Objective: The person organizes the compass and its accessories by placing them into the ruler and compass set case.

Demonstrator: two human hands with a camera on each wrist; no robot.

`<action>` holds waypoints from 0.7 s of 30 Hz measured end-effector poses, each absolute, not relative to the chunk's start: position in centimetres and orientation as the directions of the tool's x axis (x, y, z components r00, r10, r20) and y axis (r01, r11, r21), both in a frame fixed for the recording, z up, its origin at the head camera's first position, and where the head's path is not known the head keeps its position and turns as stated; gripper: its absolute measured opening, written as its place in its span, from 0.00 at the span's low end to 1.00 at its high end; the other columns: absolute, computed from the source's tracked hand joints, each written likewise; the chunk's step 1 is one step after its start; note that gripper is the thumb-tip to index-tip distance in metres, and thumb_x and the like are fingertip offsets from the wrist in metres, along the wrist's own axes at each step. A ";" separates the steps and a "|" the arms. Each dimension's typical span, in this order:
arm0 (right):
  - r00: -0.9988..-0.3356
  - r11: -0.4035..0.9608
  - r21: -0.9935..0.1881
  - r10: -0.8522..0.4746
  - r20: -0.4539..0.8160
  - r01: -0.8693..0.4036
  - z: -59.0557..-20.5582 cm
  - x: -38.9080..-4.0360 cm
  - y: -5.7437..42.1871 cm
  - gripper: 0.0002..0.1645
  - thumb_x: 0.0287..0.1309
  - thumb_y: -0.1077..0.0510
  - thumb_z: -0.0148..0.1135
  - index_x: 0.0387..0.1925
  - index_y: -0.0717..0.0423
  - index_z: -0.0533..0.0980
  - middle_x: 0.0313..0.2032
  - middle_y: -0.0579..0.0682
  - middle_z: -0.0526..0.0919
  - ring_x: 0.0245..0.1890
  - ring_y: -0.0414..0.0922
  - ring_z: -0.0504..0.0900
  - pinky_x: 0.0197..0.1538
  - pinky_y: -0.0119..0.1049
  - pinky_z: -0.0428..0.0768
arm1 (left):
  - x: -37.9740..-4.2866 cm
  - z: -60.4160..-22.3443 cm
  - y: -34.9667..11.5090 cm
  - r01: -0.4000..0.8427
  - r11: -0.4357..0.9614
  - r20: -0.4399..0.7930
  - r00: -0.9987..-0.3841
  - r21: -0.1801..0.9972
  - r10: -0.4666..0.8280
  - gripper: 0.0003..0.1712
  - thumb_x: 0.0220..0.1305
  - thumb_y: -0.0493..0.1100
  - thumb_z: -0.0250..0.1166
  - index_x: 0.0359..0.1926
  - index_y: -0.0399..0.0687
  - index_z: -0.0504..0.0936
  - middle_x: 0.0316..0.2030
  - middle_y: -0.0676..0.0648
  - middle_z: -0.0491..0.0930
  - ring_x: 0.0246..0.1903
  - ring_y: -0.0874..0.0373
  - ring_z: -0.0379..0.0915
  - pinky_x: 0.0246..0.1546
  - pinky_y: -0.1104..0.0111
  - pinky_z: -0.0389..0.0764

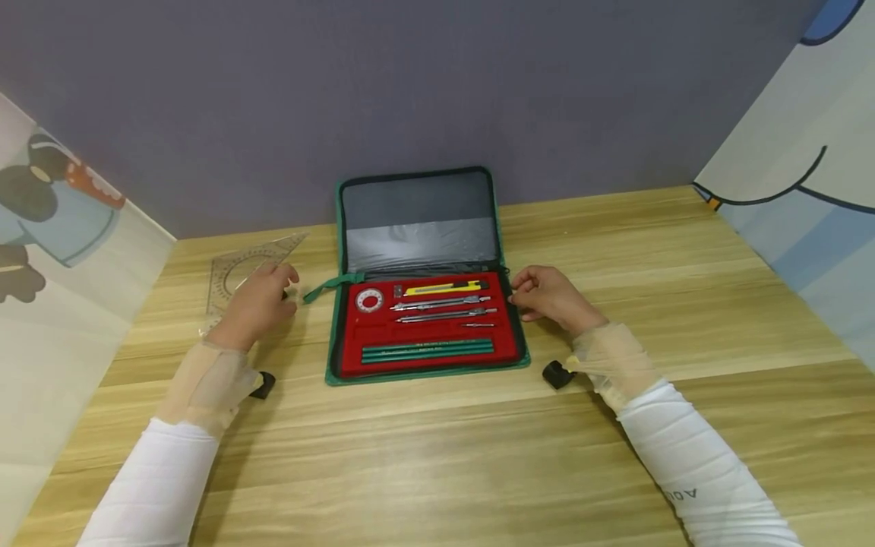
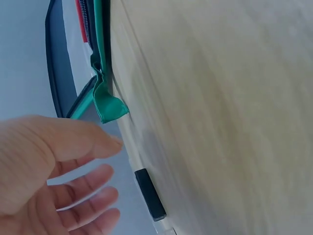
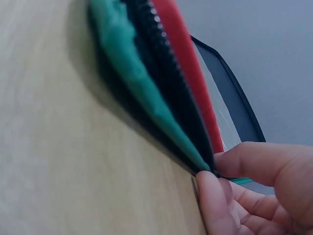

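A green zip case (image 1: 331, 353) lies open, its dark lid (image 1: 418, 197) raised against the back wall. Its red tray (image 1: 507, 338) holds a yellow utility knife (image 1: 444, 289), two metal compasses (image 1: 440, 303), a white ring-shaped piece (image 1: 370, 301) and green pencils (image 1: 427, 351). My right hand (image 1: 552, 296) pinches the case's right edge by the zipper (image 3: 183, 88) between thumb and finger. Left of the case my left hand (image 1: 256, 304) hovers with loosely bent fingers, holding nothing. Close by are the green fabric tab (image 2: 108, 103) and a small dark block (image 2: 150, 195).
A clear set square (image 1: 222, 273) with a protractor scale lies partly under my left hand. Behind the wood-grain table (image 1: 410, 463) stands a grey wall (image 1: 410, 91). Patterned panels (image 1: 48, 304) border both sides. Small black devices (image 1: 559, 374) sit at my wrists.
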State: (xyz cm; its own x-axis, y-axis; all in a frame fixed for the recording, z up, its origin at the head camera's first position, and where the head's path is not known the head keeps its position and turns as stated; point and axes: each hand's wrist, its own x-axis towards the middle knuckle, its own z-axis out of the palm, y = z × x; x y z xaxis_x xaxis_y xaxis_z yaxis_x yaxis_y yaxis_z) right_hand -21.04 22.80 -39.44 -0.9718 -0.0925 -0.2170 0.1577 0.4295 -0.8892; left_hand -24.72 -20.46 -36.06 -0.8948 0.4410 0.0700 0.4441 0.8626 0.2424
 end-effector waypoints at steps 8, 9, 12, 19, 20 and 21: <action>-0.969 0.460 -0.873 -0.091 -0.231 0.165 -39.4 -21.1 22.9 0.18 0.52 0.65 0.58 0.44 0.67 0.66 0.33 0.57 0.71 0.28 0.45 0.76 0.28 0.35 0.79 | -24.7 -36.3 -21.3 0.392 0.885 0.020 -0.916 0.250 0.400 0.20 0.48 0.29 0.54 0.46 0.27 0.69 0.42 0.29 0.69 0.39 0.37 0.68 0.40 0.49 0.70; -0.968 0.460 -0.873 -0.093 -0.232 0.164 -39.4 -21.1 22.9 0.18 0.52 0.65 0.58 0.44 0.67 0.66 0.34 0.57 0.71 0.28 0.45 0.76 0.28 0.35 0.79 | -24.8 -36.3 -21.5 0.389 0.887 0.014 -0.917 0.248 0.398 0.20 0.48 0.29 0.54 0.46 0.27 0.68 0.42 0.28 0.69 0.39 0.36 0.68 0.40 0.49 0.70; -0.967 0.458 -0.874 -0.100 -0.235 0.165 -39.4 -21.1 22.9 0.18 0.52 0.65 0.58 0.45 0.67 0.66 0.34 0.57 0.72 0.28 0.45 0.75 0.29 0.35 0.79 | -24.8 -36.4 -21.9 0.380 0.890 -0.010 -0.919 0.254 0.395 0.20 0.49 0.29 0.55 0.46 0.27 0.67 0.43 0.27 0.69 0.40 0.36 0.68 0.40 0.49 0.70; -0.969 0.461 -0.872 -0.093 -0.229 0.162 -39.4 -21.0 22.9 0.17 0.52 0.65 0.58 0.44 0.66 0.67 0.34 0.57 0.72 0.28 0.45 0.75 0.29 0.36 0.79 | -25.2 -36.6 -22.3 0.394 0.888 -0.020 -0.912 0.238 0.410 0.19 0.49 0.29 0.54 0.46 0.27 0.68 0.39 0.30 0.72 0.40 0.39 0.70 0.39 0.50 0.71; -0.969 0.463 -0.872 -0.094 -0.227 0.159 -39.4 -21.0 22.9 0.17 0.52 0.65 0.58 0.44 0.66 0.67 0.34 0.57 0.72 0.28 0.45 0.75 0.29 0.36 0.79 | -25.2 -36.6 -22.3 0.396 0.888 -0.018 -0.911 0.234 0.411 0.19 0.48 0.29 0.54 0.45 0.28 0.69 0.39 0.30 0.73 0.39 0.39 0.70 0.39 0.50 0.71; -0.969 0.462 -0.872 -0.093 -0.227 0.160 -39.4 -21.1 22.9 0.17 0.52 0.65 0.58 0.44 0.66 0.67 0.34 0.57 0.72 0.28 0.45 0.76 0.29 0.36 0.79 | -25.3 -36.6 -22.3 0.396 0.888 -0.017 -0.912 0.232 0.411 0.19 0.48 0.29 0.54 0.45 0.28 0.69 0.38 0.30 0.73 0.39 0.39 0.70 0.39 0.50 0.71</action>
State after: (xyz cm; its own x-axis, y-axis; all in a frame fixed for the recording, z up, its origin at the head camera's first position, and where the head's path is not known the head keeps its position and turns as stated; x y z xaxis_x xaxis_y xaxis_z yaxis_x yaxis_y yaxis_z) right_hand -21.06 22.94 -39.38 -0.9695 -0.0925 -0.2270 0.1603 0.4617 -0.8724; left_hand -25.30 -22.29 -36.61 -0.9116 0.4109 -0.0166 0.3962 0.8885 0.2316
